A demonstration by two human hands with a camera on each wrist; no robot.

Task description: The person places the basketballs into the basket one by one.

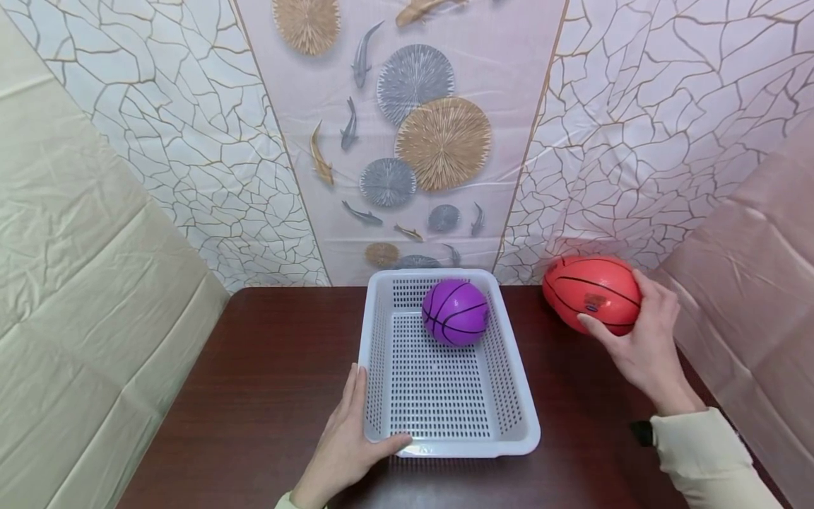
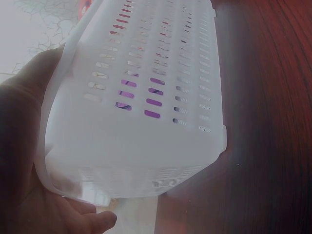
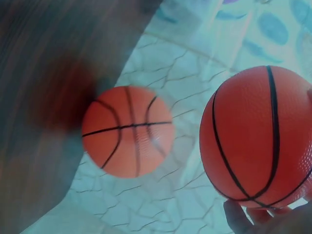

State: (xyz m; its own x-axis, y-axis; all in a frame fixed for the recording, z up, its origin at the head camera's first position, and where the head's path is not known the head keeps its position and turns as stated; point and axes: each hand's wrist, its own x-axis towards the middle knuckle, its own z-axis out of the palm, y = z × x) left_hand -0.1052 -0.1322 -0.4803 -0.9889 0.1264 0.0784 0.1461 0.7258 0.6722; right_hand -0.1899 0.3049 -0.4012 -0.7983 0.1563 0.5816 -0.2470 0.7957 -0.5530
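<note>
A white perforated plastic basket (image 1: 511, 353) stands on the dark table, a purple toy basketball (image 1: 455, 312) lying in its far right part. My left hand (image 1: 343, 431) holds the basket's near left corner, its fingers along the left rim and the thumb on the front rim. In the left wrist view the hand (image 2: 22, 146) lies at the rim, and the purple ball shows through the slots. To the right of the basket, my right hand (image 1: 649, 339) grips a red toy basketball (image 1: 598, 290). A second red basketball (image 3: 127, 131) appears beyond the held ball (image 3: 253, 136) in the right wrist view.
The dark wooden table (image 1: 273, 375) extends on both sides of the basket. A patterned cloth wall (image 1: 407, 212) rises behind its far edge. Padded panels stand on the left (image 1: 83, 283) and the right (image 1: 757, 283).
</note>
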